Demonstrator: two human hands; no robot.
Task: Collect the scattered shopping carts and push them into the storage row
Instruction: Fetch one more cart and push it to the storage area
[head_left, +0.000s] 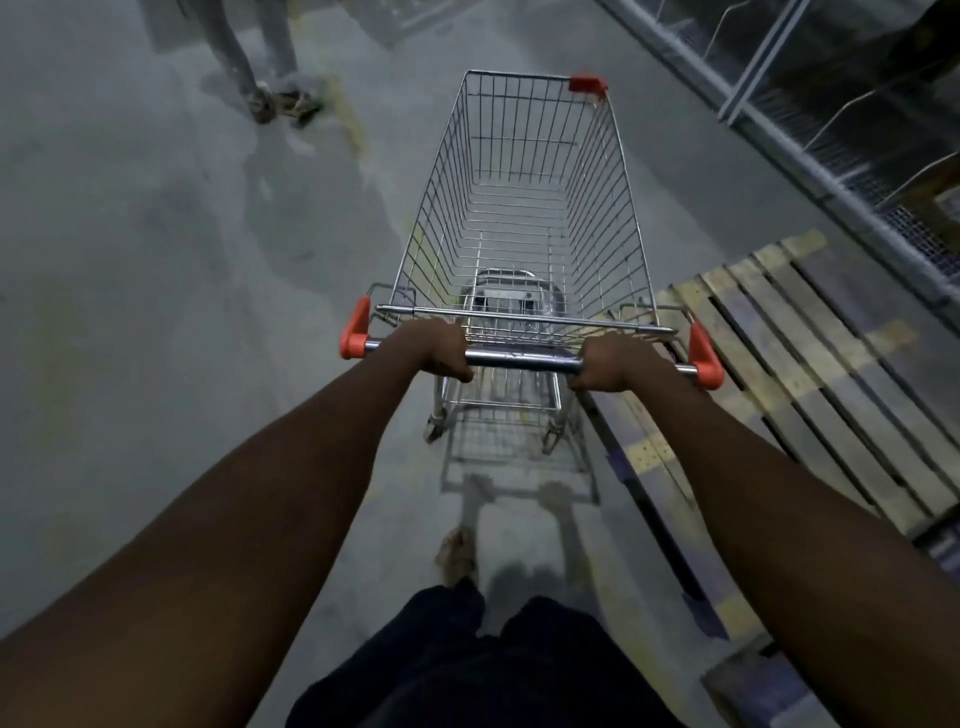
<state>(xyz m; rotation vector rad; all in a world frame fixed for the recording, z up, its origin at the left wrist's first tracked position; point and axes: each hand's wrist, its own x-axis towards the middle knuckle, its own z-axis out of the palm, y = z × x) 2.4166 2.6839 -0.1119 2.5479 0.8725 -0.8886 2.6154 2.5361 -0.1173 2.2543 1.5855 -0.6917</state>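
With arms outstretched, left hand (439, 349) and right hand (608, 364) grip the cart handle (522, 359).

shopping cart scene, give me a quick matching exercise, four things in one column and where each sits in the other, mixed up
Things:
1. left hand
2. right hand
3. wooden pallet
4. another person's feet

Places:
A. floor to the right of the cart
B. far left, ahead of the cart
C. handle bar, nearer the right red cap
D. handle bar, nearer the left red cap

Pairs: 1-D, 2-C, 3-A, 4-B
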